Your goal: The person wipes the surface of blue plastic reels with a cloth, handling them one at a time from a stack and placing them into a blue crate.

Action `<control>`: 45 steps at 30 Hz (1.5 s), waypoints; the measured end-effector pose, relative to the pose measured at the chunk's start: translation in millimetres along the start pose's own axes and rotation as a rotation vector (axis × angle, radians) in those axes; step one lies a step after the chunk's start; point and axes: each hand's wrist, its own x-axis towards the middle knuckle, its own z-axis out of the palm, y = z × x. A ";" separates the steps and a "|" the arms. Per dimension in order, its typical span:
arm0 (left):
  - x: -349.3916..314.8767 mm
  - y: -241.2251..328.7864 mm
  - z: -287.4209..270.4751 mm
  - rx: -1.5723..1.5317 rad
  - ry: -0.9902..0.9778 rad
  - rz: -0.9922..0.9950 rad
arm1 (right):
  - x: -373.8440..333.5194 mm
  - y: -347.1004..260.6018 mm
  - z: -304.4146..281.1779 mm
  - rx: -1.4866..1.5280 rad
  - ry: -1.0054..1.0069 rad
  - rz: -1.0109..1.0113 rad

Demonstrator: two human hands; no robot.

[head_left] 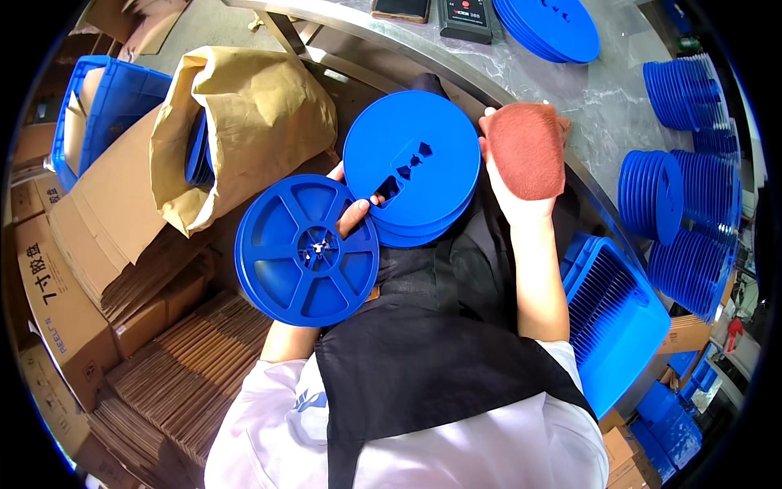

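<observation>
A blue spoked plastic reel tilts on the left side of my lap. The thumb of my left hand presses on its right edge, and the hand's other fingers are mostly hidden. Just right of it is a small stack of blue discs, the top one smooth with cut-outs at its middle. A fingertip shows at the lower-left cut-out. My right hand is raised to the right of the stack, apart from it. It grips a reddish-brown fuzzy cloth pad, which covers most of its fingers.
A yellow sack with blue discs inside stands at the left, near a blue crate and flattened cardboard. The metal table carries rows of blue reels. A blue bin stands beside my right arm.
</observation>
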 end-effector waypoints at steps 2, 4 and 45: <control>-2.1 0.4 -0.8 -0.006 0.004 -0.004 | 6.5 3.9 -13.7 -0.036 -0.008 -0.001; -1.2 -1.7 -2.3 -0.014 -0.003 -0.001 | 10.1 5.9 -15.7 -0.111 -0.064 -0.016; 7.1 1.1 15.7 0.004 0.019 0.113 | -34.0 101.3 26.4 -1.551 -0.555 -0.529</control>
